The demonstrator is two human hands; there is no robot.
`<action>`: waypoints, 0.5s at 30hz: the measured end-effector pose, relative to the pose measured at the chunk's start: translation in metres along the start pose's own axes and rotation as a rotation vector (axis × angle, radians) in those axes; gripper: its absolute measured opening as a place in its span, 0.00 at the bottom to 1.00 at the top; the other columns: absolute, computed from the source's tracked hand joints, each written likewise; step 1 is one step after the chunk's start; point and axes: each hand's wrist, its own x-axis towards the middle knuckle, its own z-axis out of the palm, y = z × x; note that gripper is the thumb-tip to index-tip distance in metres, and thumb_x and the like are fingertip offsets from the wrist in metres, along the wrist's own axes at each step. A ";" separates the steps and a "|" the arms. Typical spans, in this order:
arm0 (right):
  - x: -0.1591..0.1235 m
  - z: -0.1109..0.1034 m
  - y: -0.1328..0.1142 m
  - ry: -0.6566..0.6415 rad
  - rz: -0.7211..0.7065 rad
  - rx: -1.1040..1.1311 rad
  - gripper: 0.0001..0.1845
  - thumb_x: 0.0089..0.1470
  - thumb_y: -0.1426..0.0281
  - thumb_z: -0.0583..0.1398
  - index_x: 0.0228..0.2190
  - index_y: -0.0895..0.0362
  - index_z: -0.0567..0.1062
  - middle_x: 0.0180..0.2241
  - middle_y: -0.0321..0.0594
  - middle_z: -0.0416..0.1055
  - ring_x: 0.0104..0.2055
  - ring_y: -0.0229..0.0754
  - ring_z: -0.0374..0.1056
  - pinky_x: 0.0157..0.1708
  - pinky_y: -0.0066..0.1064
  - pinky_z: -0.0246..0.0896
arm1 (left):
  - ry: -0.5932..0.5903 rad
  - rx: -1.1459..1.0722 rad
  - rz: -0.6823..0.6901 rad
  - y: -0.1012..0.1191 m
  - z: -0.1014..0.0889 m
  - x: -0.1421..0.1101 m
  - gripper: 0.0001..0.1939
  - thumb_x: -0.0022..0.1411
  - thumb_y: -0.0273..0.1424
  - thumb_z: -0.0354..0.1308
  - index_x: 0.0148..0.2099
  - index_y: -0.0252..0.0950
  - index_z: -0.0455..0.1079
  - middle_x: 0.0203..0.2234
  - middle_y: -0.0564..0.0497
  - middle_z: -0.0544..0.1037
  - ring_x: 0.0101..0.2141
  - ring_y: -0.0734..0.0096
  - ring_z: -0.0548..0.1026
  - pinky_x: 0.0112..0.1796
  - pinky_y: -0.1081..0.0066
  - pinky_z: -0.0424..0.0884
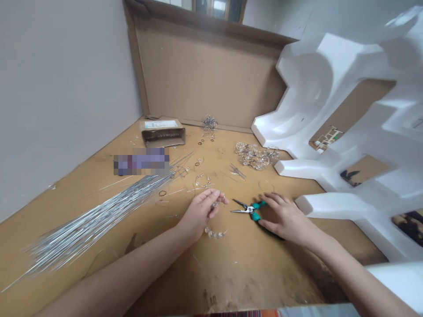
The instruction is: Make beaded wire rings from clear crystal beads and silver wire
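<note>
My left hand (pixel 205 204) pinches a wire strung with clear round beads (pixel 215 234). The beaded part curves below my fingers, and some of it is hidden by the hand. To the right, my right hand (pixel 286 218) grips long-nose pliers (pixel 250 210) with green and black handles. The thumb lies on the lower handle and the fingers on the upper one. The plier jaws are spread and point left towards my left hand, with nothing between them. Just beyond my left hand a ring of clear beads (pixel 202 180) lies on the table.
A long bundle of straight silver wires (pixel 109 215) lies at left, near a small open cardboard box (pixel 163 133). Finished-looking beaded wire loops (pixel 253 155) are heaped by the white foam block (pixel 307 169). Short wire pieces (pixel 238 171) and a wire tangle (pixel 209 123) lie farther back.
</note>
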 end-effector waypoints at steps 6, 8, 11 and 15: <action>-0.004 -0.002 -0.003 -0.182 -0.062 -0.208 0.41 0.40 0.59 0.58 0.56 0.57 0.57 0.54 0.51 0.57 0.51 0.54 0.57 0.47 0.42 0.53 | -0.046 -0.029 0.038 -0.001 -0.001 0.000 0.12 0.57 0.38 0.51 0.34 0.33 0.65 0.30 0.50 0.74 0.14 0.86 0.51 0.17 0.76 0.45; -0.003 -0.004 -0.014 -0.193 -0.079 -0.284 0.39 0.39 0.62 0.57 0.54 0.58 0.58 0.50 0.53 0.61 0.47 0.55 0.61 0.43 0.42 0.55 | -0.061 -0.021 0.050 0.000 -0.001 -0.001 0.11 0.56 0.38 0.52 0.34 0.33 0.66 0.30 0.51 0.74 0.14 0.86 0.51 0.17 0.76 0.45; 0.001 -0.007 -0.025 -0.221 -0.082 -0.382 0.36 0.38 0.65 0.56 0.52 0.58 0.61 0.41 0.52 0.67 0.38 0.53 0.65 0.36 0.40 0.55 | -0.091 -0.024 0.042 0.001 0.000 -0.001 0.09 0.54 0.35 0.54 0.34 0.34 0.65 0.30 0.52 0.74 0.14 0.87 0.51 0.17 0.76 0.46; 0.002 -0.009 -0.025 -0.227 -0.097 -0.377 0.35 0.38 0.66 0.55 0.52 0.58 0.60 0.40 0.50 0.67 0.37 0.51 0.65 0.35 0.37 0.55 | -0.114 -0.023 0.030 0.001 0.001 -0.002 0.06 0.52 0.30 0.54 0.34 0.35 0.62 0.30 0.51 0.74 0.14 0.87 0.50 0.17 0.76 0.45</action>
